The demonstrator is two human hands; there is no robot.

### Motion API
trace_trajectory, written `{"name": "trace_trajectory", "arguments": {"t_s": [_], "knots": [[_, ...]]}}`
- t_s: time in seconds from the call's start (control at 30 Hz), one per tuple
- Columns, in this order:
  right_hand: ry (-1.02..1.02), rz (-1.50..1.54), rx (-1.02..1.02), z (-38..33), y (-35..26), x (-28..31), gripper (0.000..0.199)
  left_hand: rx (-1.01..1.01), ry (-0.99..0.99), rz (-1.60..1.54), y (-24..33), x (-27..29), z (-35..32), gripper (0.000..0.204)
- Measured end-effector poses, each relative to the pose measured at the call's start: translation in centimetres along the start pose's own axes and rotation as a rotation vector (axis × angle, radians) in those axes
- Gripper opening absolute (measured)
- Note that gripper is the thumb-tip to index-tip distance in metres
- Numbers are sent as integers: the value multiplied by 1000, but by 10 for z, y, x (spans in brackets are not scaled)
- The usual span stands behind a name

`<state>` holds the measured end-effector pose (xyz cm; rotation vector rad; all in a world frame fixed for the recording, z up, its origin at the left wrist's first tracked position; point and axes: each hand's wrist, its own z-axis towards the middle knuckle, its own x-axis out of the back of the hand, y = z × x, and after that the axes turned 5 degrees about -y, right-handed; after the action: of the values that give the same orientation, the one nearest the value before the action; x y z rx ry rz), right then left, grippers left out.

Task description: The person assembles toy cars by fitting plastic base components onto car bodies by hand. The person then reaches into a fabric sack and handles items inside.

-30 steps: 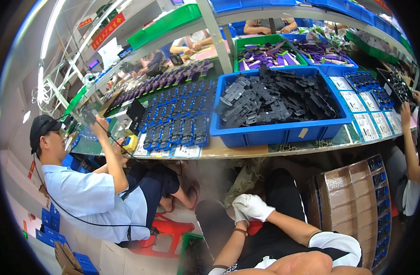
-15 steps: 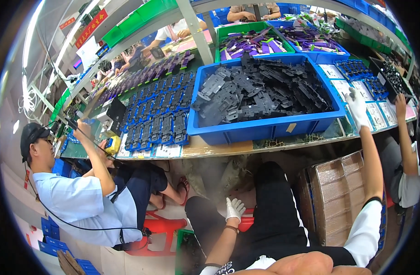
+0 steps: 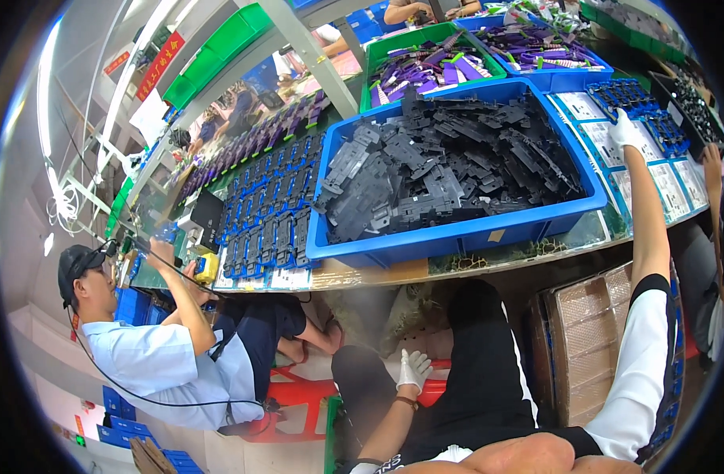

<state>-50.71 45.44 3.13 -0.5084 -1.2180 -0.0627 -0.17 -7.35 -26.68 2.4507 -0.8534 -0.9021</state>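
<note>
Bench (image 3: 370, 274): runs across the view, loaded along most of its length.
Co-worker (image 3: 153, 347): seated at the left in a light blue shirt and dark cap, arms raised at the bench.
Blue tub (image 3: 449, 237): on the bench near the middle, heaped with black plastic parts (image 3: 449, 166).
Stack of brown trays (image 3: 587, 340): below the bench edge at the right.
Black-and-blue holders (image 3: 287, 237): in rows left of the tub.
Green tray (image 3: 367, 96): behind the tub, filled with purple parts (image 3: 425, 71).
White sheets (image 3: 668, 182): laid out right of the tub.
Blue frames (image 3: 618, 93): grouped on the bench at the far end of the sheets.
Right grip (image 3: 626, 133): white-gloved, stretched to the near edge of the blue frames; cannot tell whether it holds one.
Left grip (image 3: 413, 368): white-gloved, fingers spread wide over the lap.
</note>
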Motion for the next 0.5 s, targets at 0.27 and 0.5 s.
{"name": "trace_trajectory", "arguments": {"t_s": [0.27,0.5], "knots": [[116,86,109,6,3,-13,30,34,32,108,-4,-5,3,86],[64,304,177,-49,11,30,21,-7,45,129,-1,-20,5,83]]}}
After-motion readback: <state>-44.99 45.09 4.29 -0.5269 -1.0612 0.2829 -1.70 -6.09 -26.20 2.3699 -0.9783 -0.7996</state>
